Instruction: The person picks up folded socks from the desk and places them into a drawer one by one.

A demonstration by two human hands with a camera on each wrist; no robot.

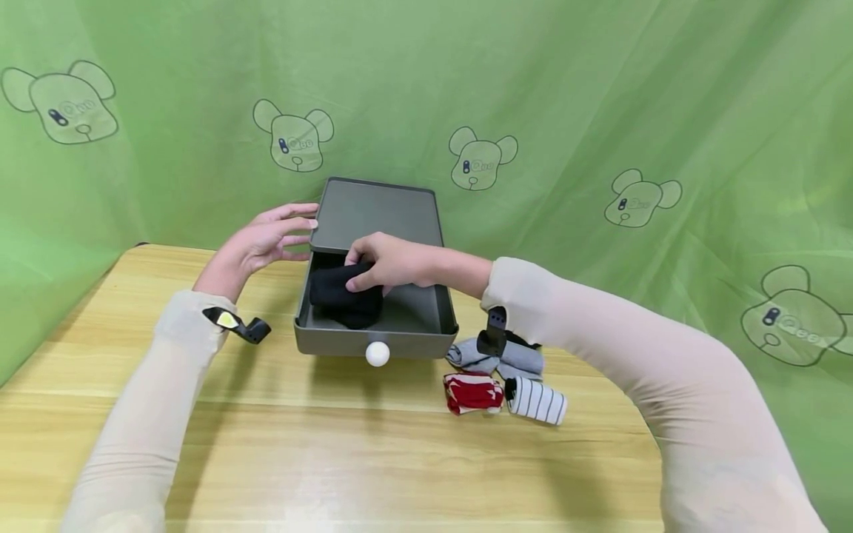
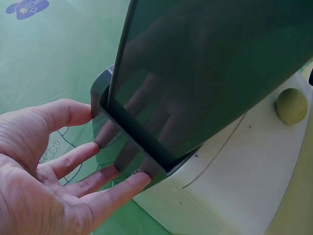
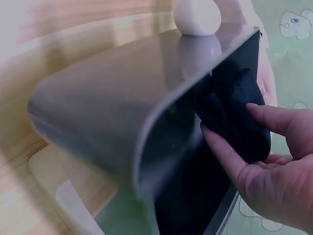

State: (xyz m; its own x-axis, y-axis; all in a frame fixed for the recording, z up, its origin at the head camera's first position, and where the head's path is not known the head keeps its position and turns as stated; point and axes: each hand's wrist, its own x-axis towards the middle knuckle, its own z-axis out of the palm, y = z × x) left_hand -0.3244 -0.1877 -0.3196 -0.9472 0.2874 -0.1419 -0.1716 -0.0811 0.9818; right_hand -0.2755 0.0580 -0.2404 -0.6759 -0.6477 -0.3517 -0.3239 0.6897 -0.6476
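A grey drawer box (image 1: 376, 215) stands at the far middle of the table, its drawer (image 1: 416, 344) pulled out toward me by a round white knob (image 1: 377, 354). My right hand (image 1: 393, 260) reaches over the drawer's left part and pinches a rolled black garment (image 1: 333, 292) between thumb and fingers. The right wrist view shows the black roll (image 3: 239, 117) inside the drawer walls, close to the knob end. With fingers spread and fairly straight, my left hand (image 1: 263, 235) is against the box's left side; in the left wrist view its fingertips (image 2: 139, 181) meet the dark casing.
Right of the drawer lie rolled garments: a grey pair (image 1: 523, 359), a red-and-white roll (image 1: 473, 392) and a white striped roll (image 1: 537, 400). Something black shows behind the grey ones, partly under my right forearm. A green curtain (image 1: 400, 66) hangs behind the wooden table (image 1: 320, 459).
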